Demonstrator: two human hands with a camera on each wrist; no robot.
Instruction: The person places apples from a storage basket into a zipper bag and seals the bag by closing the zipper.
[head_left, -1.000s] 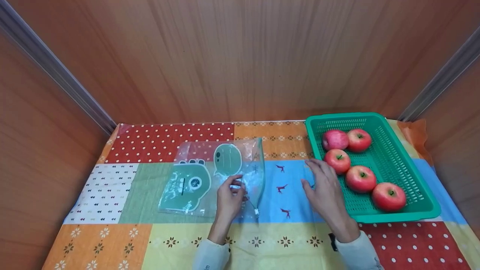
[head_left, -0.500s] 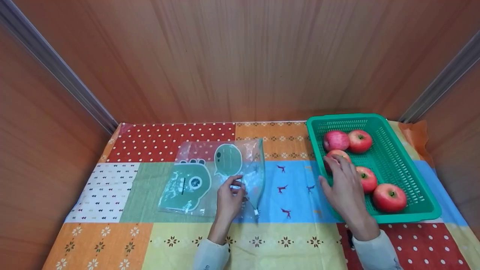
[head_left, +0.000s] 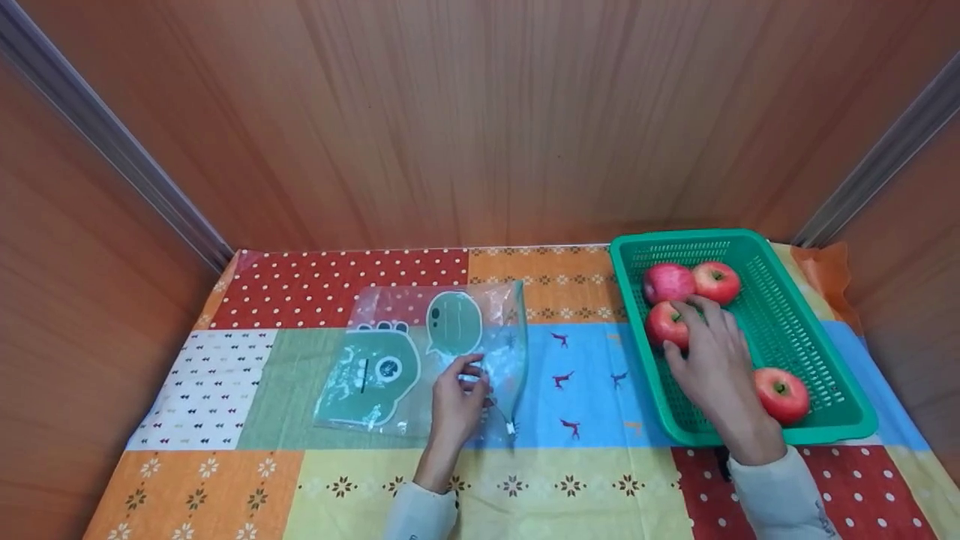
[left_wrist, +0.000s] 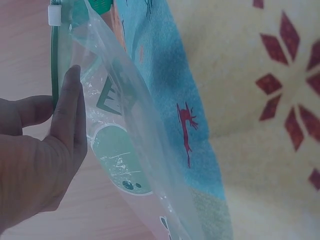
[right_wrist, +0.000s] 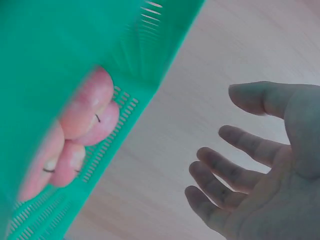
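A clear zip bag (head_left: pixel 382 401) with green cartoon prints lies flat on the cloth in the head view. My left hand (head_left: pixel 459 394) pinches its open side; in the left wrist view the thumb and fingers hold the green zip edge (left_wrist: pixel 55 65), below a white slider (left_wrist: pixel 54 15). My right hand (head_left: pixel 712 367) hovers over the green basket (head_left: pixel 832 352), fingers spread and holding nothing. Its fingertips overlap a red apple (head_left: pixel 663 327) in the head view. Another apple (head_left: pixel 781 394) shows beside the wrist, and the hand hides part of the basket.
Two more apples (head_left: pixel 669 282) sit together at the basket's back left. A patchwork cloth (head_left: pixel 337 487) covers the table. Wooden panels (head_left: pixel 480 135) stand behind and at both sides. Orange cloth (head_left: pixel 825 277) bunches up behind the basket's right side.
My right hand has moved right, from beside the basket's left rim to over the apples. My left hand and the bag have stayed in place.
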